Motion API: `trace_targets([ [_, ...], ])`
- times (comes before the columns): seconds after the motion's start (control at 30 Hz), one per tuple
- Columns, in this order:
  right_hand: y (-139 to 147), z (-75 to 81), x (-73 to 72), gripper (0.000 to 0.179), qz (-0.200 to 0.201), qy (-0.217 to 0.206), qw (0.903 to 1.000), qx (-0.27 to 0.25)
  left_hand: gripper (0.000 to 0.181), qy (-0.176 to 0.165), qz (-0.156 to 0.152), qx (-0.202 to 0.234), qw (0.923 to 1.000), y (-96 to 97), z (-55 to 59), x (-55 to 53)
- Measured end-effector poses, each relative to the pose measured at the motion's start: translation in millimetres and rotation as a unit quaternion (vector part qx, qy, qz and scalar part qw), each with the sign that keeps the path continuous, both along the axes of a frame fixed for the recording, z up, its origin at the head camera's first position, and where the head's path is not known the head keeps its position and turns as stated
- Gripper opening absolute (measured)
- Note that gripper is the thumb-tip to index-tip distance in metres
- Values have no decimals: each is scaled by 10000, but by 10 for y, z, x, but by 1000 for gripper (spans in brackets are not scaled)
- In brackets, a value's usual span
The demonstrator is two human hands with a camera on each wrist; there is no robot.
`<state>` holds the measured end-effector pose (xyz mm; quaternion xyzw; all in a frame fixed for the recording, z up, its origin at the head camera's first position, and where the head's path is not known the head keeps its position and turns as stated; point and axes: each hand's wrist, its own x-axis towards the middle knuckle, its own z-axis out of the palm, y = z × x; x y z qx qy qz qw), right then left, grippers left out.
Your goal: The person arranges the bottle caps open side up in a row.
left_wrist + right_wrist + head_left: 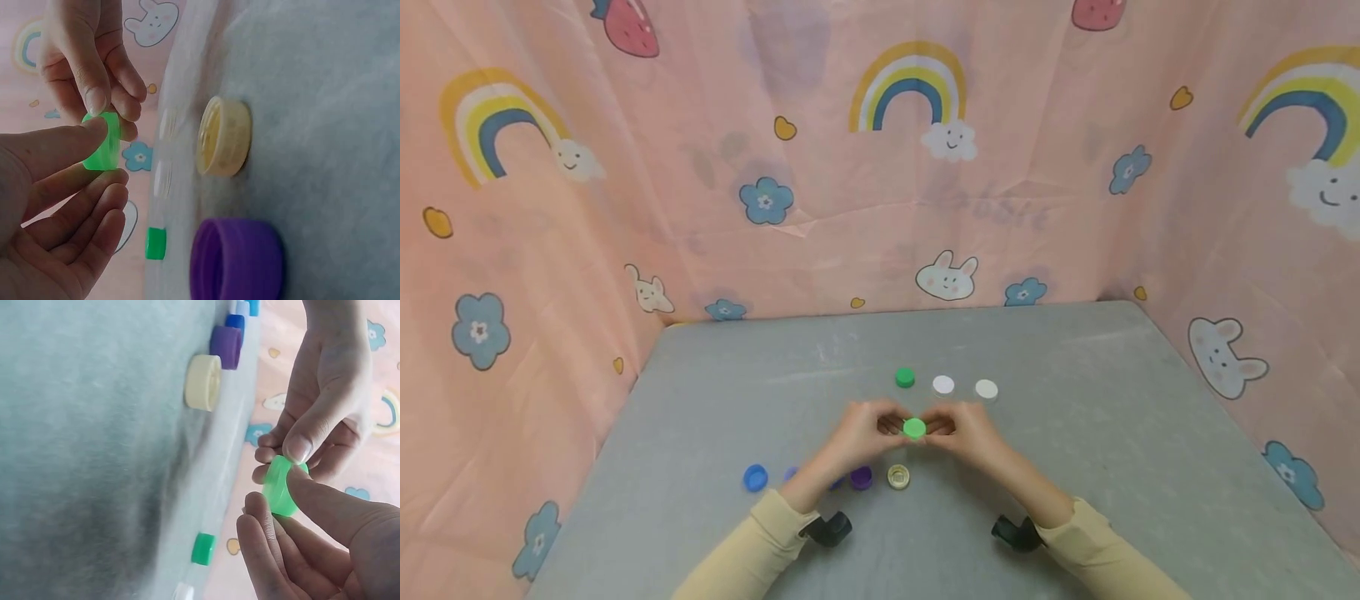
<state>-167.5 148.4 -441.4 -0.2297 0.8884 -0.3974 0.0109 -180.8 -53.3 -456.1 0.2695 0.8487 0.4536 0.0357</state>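
A bright green bottle cap (914, 428) is held up over the middle of the table, between both hands. My left hand (868, 427) pinches it from the left, with the thumb over its side in the left wrist view. From the right, my right hand (964, 429) pinches the same cap (279, 485) between thumb and fingers. The two thumb tips come close together at its edge. Nearer to me, below the hands, lie a cream cap (226, 136) and a purple cap (240, 259), hollow side showing.
Beyond the hands stand a darker green cap (905, 378), a white cap (943, 385) and another white cap (987, 389). A blue cap (756, 477) lies at the left; more bluish caps are partly hidden by the left forearm. Patterned pink cloth (820, 267) walls the grey table (737, 375).
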Motion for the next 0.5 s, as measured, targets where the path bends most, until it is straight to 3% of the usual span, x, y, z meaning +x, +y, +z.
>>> trace_targets([
  [0.5,120,-71,154,23,64,-103,9999,62,24,-99,-209,0,9997,76,-66,105],
])
